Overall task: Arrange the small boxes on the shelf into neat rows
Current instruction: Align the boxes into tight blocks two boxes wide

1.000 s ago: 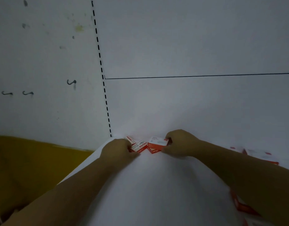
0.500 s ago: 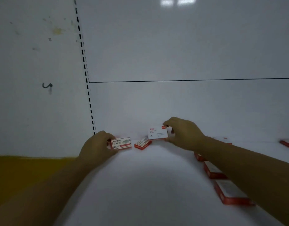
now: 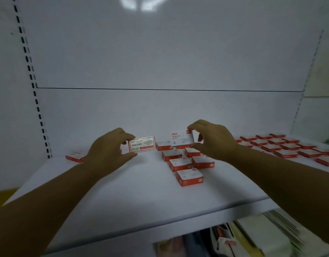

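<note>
My left hand (image 3: 111,147) holds a red-and-white staple box (image 3: 142,144) upright by its left end, just above the white shelf (image 3: 134,193). My right hand (image 3: 213,140) pinches a second small box (image 3: 181,139), white face toward me, lifted over the back of a short double row of red boxes (image 3: 186,164) in the shelf's middle. A lone box (image 3: 74,156) lies at the far left. Several more boxes (image 3: 288,147) lie in rows at the right.
A slotted upright (image 3: 33,84) runs down the left side of the white back panel. Below the shelf's front edge sit stacked papers and packets (image 3: 262,236). A yellow surface (image 3: 0,196) shows at the lower left.
The view swung right and down, revealing the boxes at the middle and right. Both hands lifted their boxes off the shelf and carried them right, away from the left corner.
</note>
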Demonstrator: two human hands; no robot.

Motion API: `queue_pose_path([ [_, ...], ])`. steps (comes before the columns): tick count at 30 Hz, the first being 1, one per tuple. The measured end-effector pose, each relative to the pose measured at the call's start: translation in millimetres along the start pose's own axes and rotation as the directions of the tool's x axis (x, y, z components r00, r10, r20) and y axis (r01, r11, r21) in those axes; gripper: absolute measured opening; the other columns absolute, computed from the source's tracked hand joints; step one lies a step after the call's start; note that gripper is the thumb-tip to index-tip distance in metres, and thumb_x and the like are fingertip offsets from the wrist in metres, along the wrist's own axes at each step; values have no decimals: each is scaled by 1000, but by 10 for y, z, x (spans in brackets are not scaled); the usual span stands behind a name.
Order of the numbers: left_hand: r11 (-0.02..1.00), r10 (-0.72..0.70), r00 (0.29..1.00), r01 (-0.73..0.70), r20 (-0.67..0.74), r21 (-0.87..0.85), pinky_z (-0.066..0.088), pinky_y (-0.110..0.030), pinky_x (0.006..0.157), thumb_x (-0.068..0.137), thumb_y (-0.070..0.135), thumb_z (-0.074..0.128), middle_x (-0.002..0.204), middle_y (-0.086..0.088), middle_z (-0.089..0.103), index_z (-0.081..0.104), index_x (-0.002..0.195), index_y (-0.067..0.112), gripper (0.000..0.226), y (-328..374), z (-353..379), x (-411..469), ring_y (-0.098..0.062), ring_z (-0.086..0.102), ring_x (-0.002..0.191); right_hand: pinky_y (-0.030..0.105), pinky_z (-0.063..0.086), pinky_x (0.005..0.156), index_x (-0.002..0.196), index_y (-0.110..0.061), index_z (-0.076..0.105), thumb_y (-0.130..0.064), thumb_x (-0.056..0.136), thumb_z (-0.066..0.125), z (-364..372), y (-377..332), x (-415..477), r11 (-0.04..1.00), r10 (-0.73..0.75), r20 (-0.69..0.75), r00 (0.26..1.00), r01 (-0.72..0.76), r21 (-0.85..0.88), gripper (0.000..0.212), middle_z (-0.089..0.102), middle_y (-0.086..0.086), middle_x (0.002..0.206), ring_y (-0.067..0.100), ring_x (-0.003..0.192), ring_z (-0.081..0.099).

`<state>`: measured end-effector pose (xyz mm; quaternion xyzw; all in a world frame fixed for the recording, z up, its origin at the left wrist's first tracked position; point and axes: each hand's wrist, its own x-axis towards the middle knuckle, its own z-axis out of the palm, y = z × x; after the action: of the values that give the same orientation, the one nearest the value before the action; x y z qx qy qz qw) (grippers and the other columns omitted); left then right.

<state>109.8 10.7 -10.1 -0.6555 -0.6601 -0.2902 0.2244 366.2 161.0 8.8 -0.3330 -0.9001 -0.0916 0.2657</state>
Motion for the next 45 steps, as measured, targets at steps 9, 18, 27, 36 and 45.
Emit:
queue_pose_path([
  [9, 999, 22, 1000, -22, 15, 42, 37, -14, 57, 72, 37, 73, 100, 0, 66, 62, 115, 17, 48, 712, 120, 145, -8, 50, 80, 21, 38, 71, 122, -27, 53, -43, 76, 70, -66, 772, -453, 998, 61, 148, 987, -61, -1, 51, 58, -7, 119, 9, 93, 52],
  [18, 991, -86, 996, 83, 23, 108, 40, -19, 66, 74, 44, 70, 103, 5, 63, 60, 116, 22, 48, 1524, 340, 259, -6, 50, 84, 15, 34, 69, 121, -29, 58, -47, 78, 66, 293, 1195, -658, 964, -73, 354, 932, -24, 263, 47, 62, -9, 118, -2, 76, 46],
  [27, 988, -114, 992, 107, 60, 112, 36, -14, 63, 74, 45, 69, 107, 7, 62, 58, 119, 24, 51, 1834, 629, 571, -6, 48, 85, 21, 37, 77, 126, -29, 52, -62, 78, 56, 375, 1530, -481, 956, -176, 375, 910, 67, 285, 58, 59, -10, 120, 1, 82, 46],
  [36, 979, 153, 982, -136, 106, -155, 44, -19, 65, 73, 46, 70, 97, 8, 62, 62, 111, 25, 44, 2406, 1659, 1499, -6, 53, 80, 35, 34, 104, 132, -23, 47, -45, 87, 55, -245, 3103, -366, 986, 139, 200, 970, -116, -123, 50, 43, -1, 142, 19, 127, 41],
  [45, 977, 108, 918, -26, 382, -212, 33, -10, 59, 70, 52, 70, 97, 13, 57, 60, 114, 27, 52, 3084, 2553, 1801, -2, 48, 72, 35, 34, 103, 133, -22, 45, -42, 88, 56, -291, 3876, -623, 982, 161, 193, 968, -137, -132, 51, 39, 1, 144, 20, 128, 39],
])
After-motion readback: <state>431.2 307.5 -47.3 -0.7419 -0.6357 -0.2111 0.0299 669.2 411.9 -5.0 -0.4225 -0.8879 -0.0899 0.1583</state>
